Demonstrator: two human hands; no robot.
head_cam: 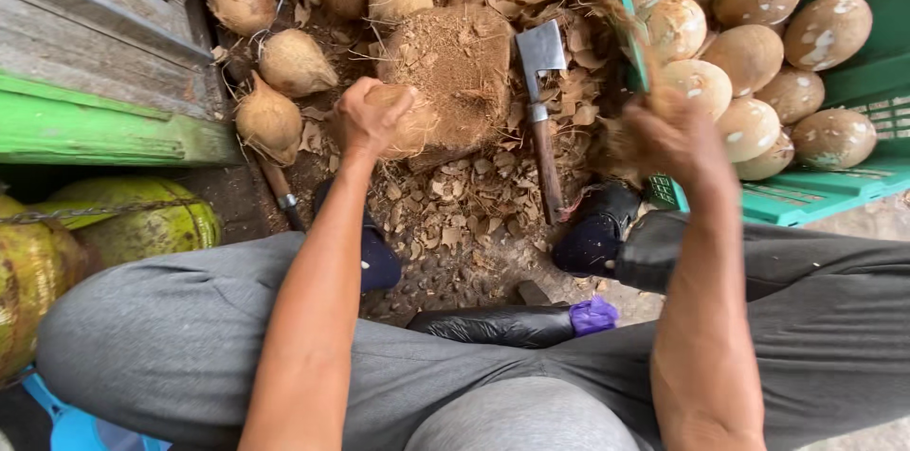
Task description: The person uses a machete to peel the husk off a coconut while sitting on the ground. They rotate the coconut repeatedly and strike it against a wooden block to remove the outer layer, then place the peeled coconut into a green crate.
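Observation:
My left hand (365,115) grips a brown husked coconut (408,119) against the side of a round wooden chopping block (460,63). My right hand (668,134) is closed on a tuft of brown coconut fibre (621,29) beside the green crate (825,190). A cleaver (541,53) with a wooden handle lies on the ground right of the block, between the two hands, untouched.
The green crate holds several peeled pale coconuts (749,53). Unpeeled brown coconuts (294,63) are piled at the back left among husk chips. Green coconuts (133,224) sit at the left under a green wooden board (85,124). My grey-trousered knees and dark shoes frame the ground.

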